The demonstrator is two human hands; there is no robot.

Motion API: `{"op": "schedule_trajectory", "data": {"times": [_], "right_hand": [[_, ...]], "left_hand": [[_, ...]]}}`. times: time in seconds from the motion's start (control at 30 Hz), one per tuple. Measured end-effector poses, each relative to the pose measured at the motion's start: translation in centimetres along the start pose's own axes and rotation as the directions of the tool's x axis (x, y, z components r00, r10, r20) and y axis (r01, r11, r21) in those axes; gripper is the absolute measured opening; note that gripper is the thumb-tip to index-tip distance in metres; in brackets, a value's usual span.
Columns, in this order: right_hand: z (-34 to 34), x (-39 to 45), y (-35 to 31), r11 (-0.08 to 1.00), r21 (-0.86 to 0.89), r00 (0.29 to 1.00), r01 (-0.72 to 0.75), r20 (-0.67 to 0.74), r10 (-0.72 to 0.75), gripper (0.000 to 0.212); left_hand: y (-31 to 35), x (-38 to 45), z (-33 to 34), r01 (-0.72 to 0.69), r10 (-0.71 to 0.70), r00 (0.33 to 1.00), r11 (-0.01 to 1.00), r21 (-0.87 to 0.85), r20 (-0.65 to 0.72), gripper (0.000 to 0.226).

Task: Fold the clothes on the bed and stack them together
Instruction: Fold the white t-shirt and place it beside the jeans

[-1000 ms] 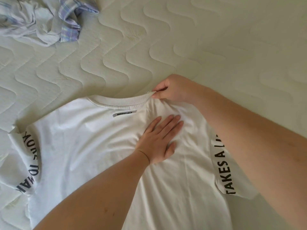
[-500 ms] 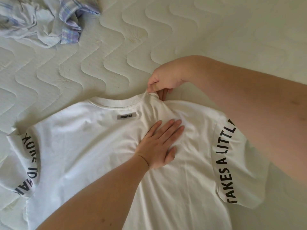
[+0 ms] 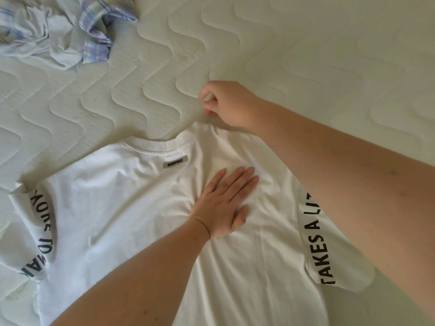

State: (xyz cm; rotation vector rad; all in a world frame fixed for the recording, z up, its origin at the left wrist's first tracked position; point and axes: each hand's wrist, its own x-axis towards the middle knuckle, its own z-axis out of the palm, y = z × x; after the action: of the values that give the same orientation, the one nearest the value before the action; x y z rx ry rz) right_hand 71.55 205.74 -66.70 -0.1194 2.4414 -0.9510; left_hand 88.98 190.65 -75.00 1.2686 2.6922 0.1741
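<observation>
Nearest the person, a white cotton T-shirt with black lettering on both short sleeves (image 3: 146,208) lies spread flat on the bed, collar pointing away. No fold shows in it yet: both sleeves stick out to the sides, and creases run across the chest, so the work looks to be at the smoothing stage.

The left hand (image 3: 223,203) rests palm down on the shirt below the collar, fingers straight and together, pressing the cloth and holding nothing.

Just beyond the collar's right end, the right hand (image 3: 226,102) is over the cream quilted mattress (image 3: 329,67), fingers curled in. Whether they pinch the fabric edge or have nothing in them cannot be told.

Farthest off, at the upper left, a crumpled heap of pale blue and lilac checked clothing (image 3: 63,31) waits unfolded, well apart from the shirt. No stack exists; nearly all of the task remains.
</observation>
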Motion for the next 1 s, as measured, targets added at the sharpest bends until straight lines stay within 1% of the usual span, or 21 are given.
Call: {"op": "schedule_trajectory", "data": {"times": [0.07, 0.1, 0.17, 0.2, 0.27, 0.33, 0.4, 0.43, 0.5, 0.53, 0.6, 0.63, 0.67, 0.73, 0.77, 0.8, 0.87, 0.9, 0.93, 0.97, 1.0], "right_hand": [[-0.1, -1.1, 0.2, 0.999, -0.019, 0.998, -0.031, -0.057, 0.029, 0.037], [-0.1, -2.1, 0.7, 0.996, -0.078, 0.998, -0.046, -0.040, 0.043, 0.044], [-0.3, -4.5, 2.0, 0.967, -0.242, 0.994, -0.080, 0.051, 0.095, 0.051], [-0.4, -5.5, 2.9, 0.931, -0.353, 0.989, -0.090, 0.077, 0.125, 0.052], [-0.8, -7.3, 4.9, 0.840, -0.529, 0.983, -0.117, 0.059, 0.174, 0.047], [-1.4, -9.3, 6.6, 0.796, -0.584, 0.978, -0.158, 0.017, 0.207, 0.038], [-1.5, -11.0, 8.2, 0.789, -0.576, 0.974, -0.213, -0.060, 0.219, 0.033], [-1.4, -11.8, 9.0, 0.799, -0.547, 0.968, -0.251, -0.134, 0.212, 0.033], [-1.3, -13.3, 10.4, 0.839, -0.448, 0.937, -0.310, -0.294, 0.190, 0.031], [-1.2, -14.1, 10.9, 0.871, -0.373, 0.924, -0.320, -0.326, 0.200, 0.031], [-1.0, -15.4, 11.5, 0.916, -0.218, 0.918, -0.336, -0.295, 0.266, 0.032], [-0.8, -15.9, 11.8, 0.912, -0.199, 0.917, -0.360, -0.258, 0.305, 0.035], [-0.7, -16.5, 11.9, 0.885, -0.245, 0.912, -0.396, -0.221, 0.347, 0.038], [-0.7, -17.9, 12.3, 0.785, -0.414, 0.886, -0.461, -0.168, 0.431, 0.044], [-0.8, -18.7, 12.4, 0.744, -0.461, 0.870, -0.483, -0.157, 0.467, 0.046], [-1.0, -19.4, 12.3, 0.727, -0.463, 0.853, -0.507, -0.151, 0.499, 0.048], [-1.5, -21.0, 12.0, 0.759, -0.336, 0.826, -0.557, -0.127, 0.549, 0.045], [-1.8, -21.8, 11.9, 0.779, -0.255, 0.817, -0.573, -0.095, 0.569, 0.040], [-2.1, -22.7, 11.8, 0.787, -0.209, 0.810, -0.581, -0.052, 0.584, 0.039], [-2.4, -23.5, 11.8, 0.785, -0.211, 0.803, -0.582, -0.001, 0.595, 0.039], [-2.6, -24.3, 11.8, 0.772, -0.259, 0.791, -0.580, 0.047, 0.610, 0.040]], "left_hand": [[0.0, 0.0, 0.0, 0.003, -0.003, 1.000, 1.000, -0.002, 0.003, 0.068], [0.0, 0.0, 0.0, 0.003, -0.003, 1.000, 1.000, -0.003, 0.005, 0.068], [0.0, 0.1, 0.1, 0.002, -0.002, 1.000, 1.000, -0.004, 0.001, 0.068], [0.0, 0.0, 0.1, -0.001, 0.001, 1.000, 1.000, -0.005, 0.003, 0.068], [-0.1, -0.1, 0.2, -0.001, 0.001, 1.000, 1.000, 0.001, 0.004, 0.068], [-0.1, 0.0, 0.3, -0.003, 0.003, 1.000, 1.000, -0.003, 0.001, 0.068], [0.0, -0.1, 0.3, -0.008, 0.008, 1.000, 1.000, 0.005, -0.002, 0.068], [0.0, -0.1, 0.3, -0.011, 0.011, 1.000, 1.000, 0.008, -0.002, 0.068], [-0.1, 0.0, 0.3, -0.015, 0.015, 1.000, 1.000, 0.015, -0.001, 0.068], [-0.1, 0.0, 0.2, -0.013, 0.012, 1.000, 1.000, 0.019, 0.006, 0.068], [0.0, 0.1, 0.1, -0.009, 0.009, 1.000, 1.000, 0.019, 0.030, 0.069], [0.0, 0.0, 0.2, -0.006, 0.006, 0.999, 1.000, 0.019, 0.042, 0.069], [0.1, 0.0, 0.2, -0.001, -0.001, 0.999, 1.000, 0.023, 0.052, 0.069], [0.1, 0.1, 0.0, 0.008, -0.009, 0.997, 1.000, 0.022, 0.071, 0.069], [0.2, 0.0, -0.4, 0.010, -0.011, 0.997, 1.000, 0.022, 0.080, 0.069], [0.3, -0.1, -0.8, 0.022, -0.023, 0.994, 1.000, 0.019, 0.103, 0.068], [0.6, 0.0, -2.0, 0.028, -0.029, 0.985, 1.000, 0.012, 0.169, 0.066], [0.5, 0.2, -2.7, 0.028, -0.024, 0.979, 0.999, -0.020, 0.201, 0.064], [0.3, 0.5, -3.6, 0.050, -0.022, 0.976, 0.991, -0.121, 0.216, 0.060], [-0.2, 1.0, -4.8, 0.089, -0.034, 0.980, 0.956, -0.279, 0.197, 0.056], [-0.8, 1.7, -6.0, 0.109, -0.065, 0.991, 0.900, -0.422, 0.116, 0.048]]}}
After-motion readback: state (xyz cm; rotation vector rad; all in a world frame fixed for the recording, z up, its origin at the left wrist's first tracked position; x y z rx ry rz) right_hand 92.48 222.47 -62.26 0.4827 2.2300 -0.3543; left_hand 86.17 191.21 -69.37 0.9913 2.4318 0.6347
